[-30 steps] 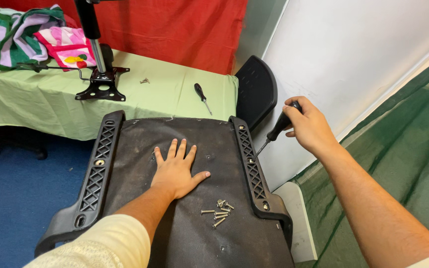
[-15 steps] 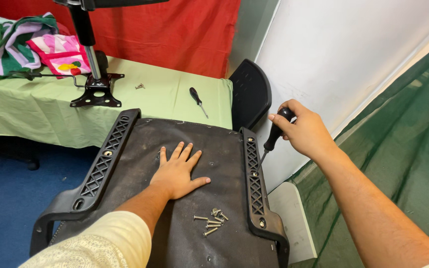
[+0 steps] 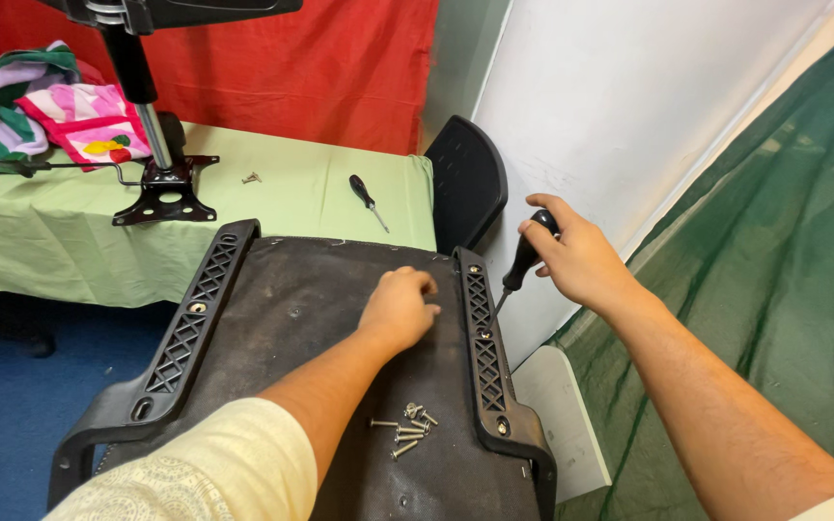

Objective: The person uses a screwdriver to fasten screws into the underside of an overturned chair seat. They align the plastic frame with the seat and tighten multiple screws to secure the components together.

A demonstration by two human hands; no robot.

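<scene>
Against the white wall (image 3: pixel 629 87), right hand (image 3: pixel 581 260) gripping the screwdriver (image 3: pixel 523 260) should stay square to the bracket (image 3: pixel 483 338) screw while the curled, empty left hand (image 3: pixel 400 307) steadies the seat base (image 3: pixel 320 309).

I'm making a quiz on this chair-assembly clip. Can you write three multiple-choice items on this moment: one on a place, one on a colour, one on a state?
1. Where do the loose screws lie?
A. on the seat underside
B. on the green table
C. on the blue floor

2. What colour is the cloth on the table?
A. red
B. light green
C. white

3. What is the right hand doing?
A. resting flat and empty
B. gripping a screwdriver handle
C. pinching a screw

Answers:
1. A: the screws sit in a small pile on the dark seat underside, near its right bracket.
2. B: the cloth under the chair base and the spare screwdriver is light green.
3. B: its fingers close round the black handle of the screwdriver, whose shaft points down at the bracket; the left hand rests curled on the seat.
</scene>
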